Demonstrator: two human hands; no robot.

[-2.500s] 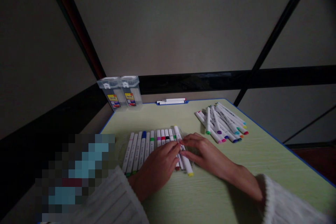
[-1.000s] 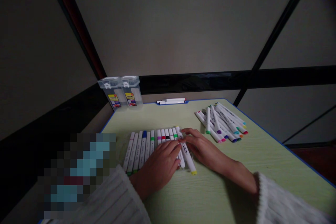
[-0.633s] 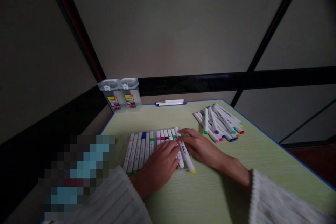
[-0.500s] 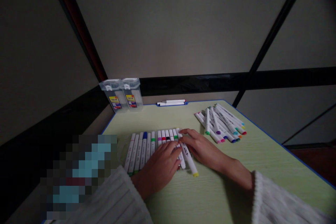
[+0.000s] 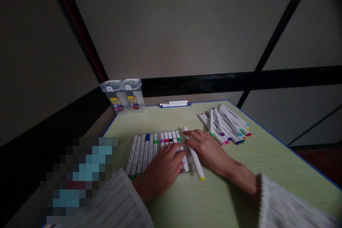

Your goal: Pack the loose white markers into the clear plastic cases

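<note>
We take the row of markers as our landmark. Just to the right of the row, apart from it, lies a yellow-tipped marker — slanted, its yellow end toward us and its far end about level with the row's top edge. It sits between our two hands: our left hand is to its left, and our right hand meets it from the right.

Our left hand rests over the right part of the row, palm down, fingers loosely bent across the markers rather than clenched; it is clear of the yellow-tipped marker. Our right hand has its fingertips on the upper part of that marker — we cannot tell whether they grip it or only touch it, as the thumb is hidden.

Clear plastic shows at the row's right edge. Beyond the row and to its right, a loose pile of markers lies with mixed coloured ends. Straight beyond the row, white pens rest in a blue holder at the far edge of the pale green table. Beyond the row to its left, two lidded clear boxes stand upright, side by side.
</note>
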